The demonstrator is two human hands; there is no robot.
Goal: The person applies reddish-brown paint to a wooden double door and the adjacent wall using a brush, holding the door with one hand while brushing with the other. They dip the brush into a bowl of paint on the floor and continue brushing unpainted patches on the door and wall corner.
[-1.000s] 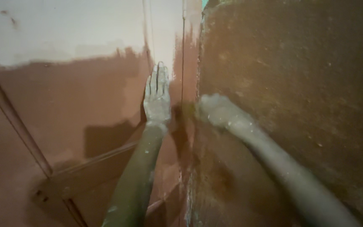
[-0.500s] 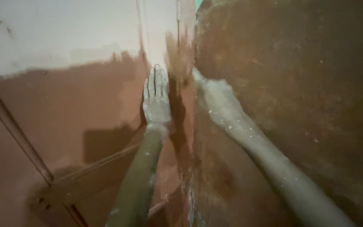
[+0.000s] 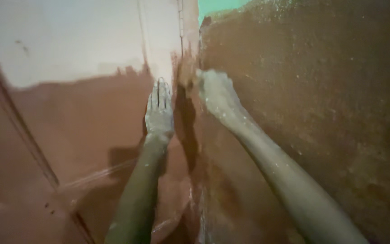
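Head view. Reddish-brown wet plaster wall fills the right half, from 12 to 5 o'clock; a flat panel stands at its left, pale at the top, coated red-brown below, with a dark diagonal frame edge running from 9 toward 7 o'clock.

Change since half a second ago: right hand sits higher and nearer the corner seam; left hand has barely shifted.

Left hand: flat, fingers straight and together, pointing to 12 o'clock, palm pressed on the coated panel just left of the seam; holds nothing. Right hand: back of hand toward the camera, fingers curled against the plaster at the wall's left edge; whether it holds a lump of plaster cannot be told. Both hands and forearms are smeared with grey mud.

Edges and room: the wall's top edge runs at 12 to 1 o'clock, with a green strip above it. The hands lie near each other, apart, the seam between them. Open plaster extends toward 3 o'clock, open panel toward 9 o'clock.
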